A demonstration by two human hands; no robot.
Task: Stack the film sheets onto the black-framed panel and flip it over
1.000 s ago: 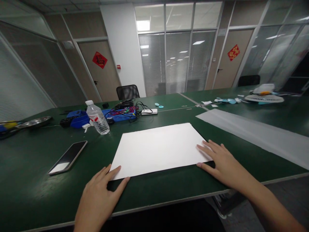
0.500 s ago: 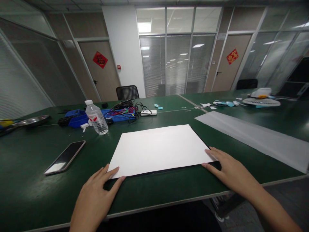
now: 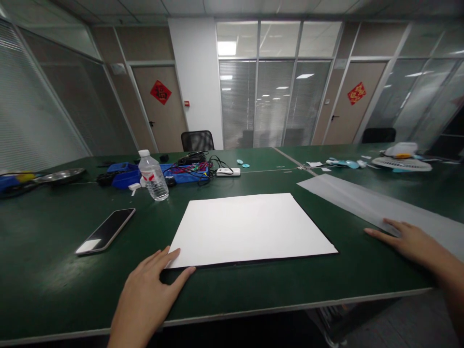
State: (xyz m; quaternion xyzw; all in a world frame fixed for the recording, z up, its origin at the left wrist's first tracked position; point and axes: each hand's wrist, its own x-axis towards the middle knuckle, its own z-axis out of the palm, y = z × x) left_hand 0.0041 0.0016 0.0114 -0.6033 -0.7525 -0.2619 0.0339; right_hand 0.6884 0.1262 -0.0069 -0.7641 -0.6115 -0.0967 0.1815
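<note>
While my open left hand point(image 3: 145, 295) rested on the white board point(image 3: 250, 229), my open right hand point(image 3: 409, 239) seemingly touched the translucent strip point(image 3: 348, 195) running toward the far edge of the table point(image 3: 43, 270).

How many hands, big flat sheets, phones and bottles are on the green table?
Hands: 2, left hand and right hand
Sheets: 2, white board and frosted sheet
Phones: 1, phone
Bottles: 1, bottle
Total: 6

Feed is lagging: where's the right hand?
Head view, far right: the right hand rests on the translucent sheet, clear of the white board.
</note>
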